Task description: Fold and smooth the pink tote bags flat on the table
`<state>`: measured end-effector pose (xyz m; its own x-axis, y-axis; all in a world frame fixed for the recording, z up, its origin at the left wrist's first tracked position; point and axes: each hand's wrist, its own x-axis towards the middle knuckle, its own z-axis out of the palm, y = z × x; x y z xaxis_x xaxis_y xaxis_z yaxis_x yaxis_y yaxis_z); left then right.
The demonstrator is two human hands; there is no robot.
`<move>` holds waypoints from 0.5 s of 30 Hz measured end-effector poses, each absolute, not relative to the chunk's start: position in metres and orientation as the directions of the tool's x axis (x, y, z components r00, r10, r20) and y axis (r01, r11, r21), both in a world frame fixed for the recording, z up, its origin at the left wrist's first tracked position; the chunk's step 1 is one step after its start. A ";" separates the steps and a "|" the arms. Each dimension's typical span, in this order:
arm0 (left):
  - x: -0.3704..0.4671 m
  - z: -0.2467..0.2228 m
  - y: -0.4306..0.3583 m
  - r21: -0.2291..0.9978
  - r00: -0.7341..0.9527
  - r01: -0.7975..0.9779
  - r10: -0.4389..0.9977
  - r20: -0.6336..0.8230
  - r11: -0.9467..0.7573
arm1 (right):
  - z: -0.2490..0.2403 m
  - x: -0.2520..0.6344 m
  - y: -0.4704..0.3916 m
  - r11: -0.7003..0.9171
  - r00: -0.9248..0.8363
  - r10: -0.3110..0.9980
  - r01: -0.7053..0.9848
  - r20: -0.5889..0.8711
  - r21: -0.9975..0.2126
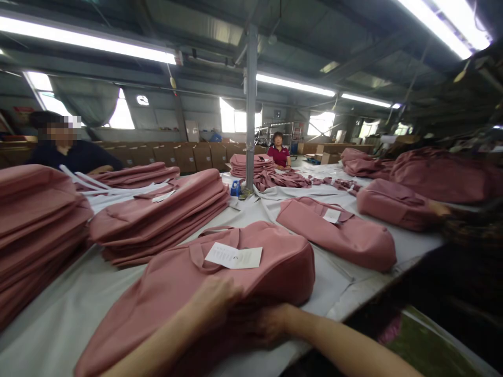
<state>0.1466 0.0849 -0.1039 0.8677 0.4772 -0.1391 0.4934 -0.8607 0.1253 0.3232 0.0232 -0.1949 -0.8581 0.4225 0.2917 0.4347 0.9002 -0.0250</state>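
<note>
Near the front edge of the worktop (98, 298), closest to the wearer, a dusty-pink bag (173, 283) lies on its side, its long body slanting from the lower left up toward the middle. A white folded tag (239, 256) rests on its upper face, beside the fabric handle (197, 257). The left hand (220, 293) is on the bag's near side, just below the tag, its fingers curled in against the fabric; blur makes it impossible to tell whether they pinch it. The right hand (275, 322) is lower, reaching in at the shadowed near side, where its fingers are too dark and blurred to tell if they are spread or closed on anything. Just beyond, to the right, lies a second pink bag (353, 238) with its own white tag (332, 215). Past that, a co-worker's hand (438, 209) touches a third pink bag (393, 204). To the left stand a slanting stack of pink bags (165, 214) and a taller pink pile (35, 230). Farther back, a small blue object (235, 188) sits by a grey post (250, 104). Two people are across the worktop, one in a dark top (74, 157), one in a dark red shirt (279, 155), with brown cartons (176, 157) behind.
</note>
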 end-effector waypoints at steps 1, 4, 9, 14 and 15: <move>0.149 -0.121 0.075 0.075 0.865 0.489 0.472 -0.173 -0.869 | -0.210 0.328 0.032 0.886 -0.854 0.457 0.461 0.248 -0.044; 0.150 -0.171 0.055 0.032 0.810 0.570 0.555 -0.191 -0.821 | -0.236 0.335 0.051 0.892 -0.875 0.452 0.439 0.173 -0.109; 0.139 -0.184 0.070 0.191 0.807 0.587 0.586 -0.069 -0.786 | -0.228 0.333 0.053 0.880 -0.856 0.472 0.444 0.210 -0.168; 0.158 -0.149 0.086 0.397 0.822 0.513 0.569 0.029 -0.761 | -0.231 0.331 0.043 0.826 -0.775 0.564 0.530 0.285 -0.191; 0.169 -0.141 0.087 0.421 0.822 0.504 0.569 0.035 -0.754 | -0.232 0.328 0.040 0.818 -0.759 0.575 0.544 0.306 -0.187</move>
<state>0.1691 0.0870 -0.1407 0.8217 0.5689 0.0351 0.5040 -0.7540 0.4212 0.3281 0.0403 -0.2325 -0.7590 0.5750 0.3056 0.5442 0.8178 -0.1870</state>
